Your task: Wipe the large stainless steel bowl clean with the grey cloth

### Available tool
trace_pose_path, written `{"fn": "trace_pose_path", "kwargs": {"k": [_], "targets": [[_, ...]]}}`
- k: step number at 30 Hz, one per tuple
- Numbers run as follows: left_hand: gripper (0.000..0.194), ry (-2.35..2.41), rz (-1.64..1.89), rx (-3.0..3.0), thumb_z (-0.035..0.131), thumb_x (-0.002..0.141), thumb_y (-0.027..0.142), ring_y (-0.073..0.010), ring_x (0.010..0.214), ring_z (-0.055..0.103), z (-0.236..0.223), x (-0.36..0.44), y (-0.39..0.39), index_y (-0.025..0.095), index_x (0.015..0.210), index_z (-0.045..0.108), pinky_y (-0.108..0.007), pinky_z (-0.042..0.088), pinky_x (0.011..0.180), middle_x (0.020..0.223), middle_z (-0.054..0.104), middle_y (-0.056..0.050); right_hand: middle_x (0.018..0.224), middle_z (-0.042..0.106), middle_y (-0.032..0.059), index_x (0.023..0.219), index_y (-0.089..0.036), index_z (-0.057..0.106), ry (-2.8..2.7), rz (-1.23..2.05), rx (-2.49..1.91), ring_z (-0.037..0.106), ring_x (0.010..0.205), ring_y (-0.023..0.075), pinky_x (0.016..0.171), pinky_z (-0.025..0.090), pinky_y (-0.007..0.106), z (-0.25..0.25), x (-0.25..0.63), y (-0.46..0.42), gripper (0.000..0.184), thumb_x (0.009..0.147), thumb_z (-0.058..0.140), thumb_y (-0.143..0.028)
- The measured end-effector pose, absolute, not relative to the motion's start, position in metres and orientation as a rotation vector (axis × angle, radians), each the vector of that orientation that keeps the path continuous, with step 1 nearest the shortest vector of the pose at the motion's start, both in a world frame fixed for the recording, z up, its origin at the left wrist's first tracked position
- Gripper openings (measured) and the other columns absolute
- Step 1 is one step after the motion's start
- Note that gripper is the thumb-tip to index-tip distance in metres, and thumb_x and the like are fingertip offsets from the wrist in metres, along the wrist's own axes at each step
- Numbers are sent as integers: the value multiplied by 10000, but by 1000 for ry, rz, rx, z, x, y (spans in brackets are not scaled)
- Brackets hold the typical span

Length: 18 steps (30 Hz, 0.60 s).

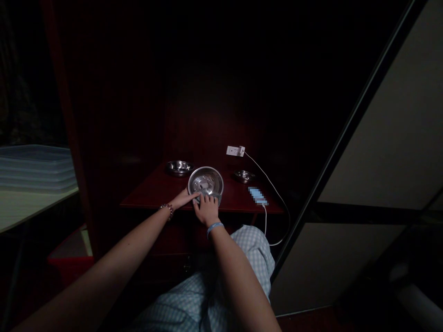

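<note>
A steel bowl (206,177) is tilted towards me at the front of a dark red shelf, its shiny inside showing. My left hand (184,199) grips it at the left side, thumb stretched along the near rim. Over that near rim lies a grey cloth (217,195), with the fingers of my right hand (207,209) closed on it and pressing it against the bowl. Part of the cloth is hidden under those fingers. Behind to the left stands a shallow steel bowl (179,167), and a smaller steel dish (244,176) sits to the right.
A phone (258,196) lies at the shelf's right, with a white cable (273,183) looping up to a charger in the wall socket (232,151). Stacked clear plastic lids or trays (36,168) rest on a table at left. Below is a red bin (71,260).
</note>
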<state>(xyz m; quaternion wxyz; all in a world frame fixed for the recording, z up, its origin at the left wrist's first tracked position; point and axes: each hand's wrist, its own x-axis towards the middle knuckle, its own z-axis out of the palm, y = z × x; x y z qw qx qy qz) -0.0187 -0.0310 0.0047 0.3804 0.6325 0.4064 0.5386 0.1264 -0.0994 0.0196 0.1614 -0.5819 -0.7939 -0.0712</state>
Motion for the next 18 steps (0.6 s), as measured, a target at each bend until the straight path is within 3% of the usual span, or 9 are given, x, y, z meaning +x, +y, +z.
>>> {"fn": "trace_pose_path", "kwargs": {"k": [5, 12, 18], "targets": [[724, 1059, 1388, 1531, 805, 624, 605, -359, 1234, 643, 7, -20, -34, 114, 1143, 693, -476, 462, 1107, 1225, 741, -179, 1478, 564, 165, 1518, -114, 461, -2338, -184, -1535, 494, 1337, 338, 1160, 292, 466, 19, 124, -100, 654, 1046, 324, -545], [618, 1152, 1406, 1430, 784, 637, 619, -370, 1098, 710, 4, -23, -29, 127, 1004, 716, -492, 529, 1011, 1017, 799, -150, 1484, 565, 140, 1532, -153, 444, -2386, -150, -1421, 505, 1347, 291, 1152, 323, 414, 19, 125, -99, 652, 1038, 355, -569], [553, 1184, 1434, 1413, 756, 677, 584, -363, 1172, 678, 3, -23, -26, 128, 987, 716, -463, 504, 1059, 1098, 784, -170, 1479, 578, 108, 1524, -177, 463, -2375, -187, -1455, 531, 1324, 264, 1136, 337, 383, 23, 126, -101, 579, 1058, 341, -498]]}}
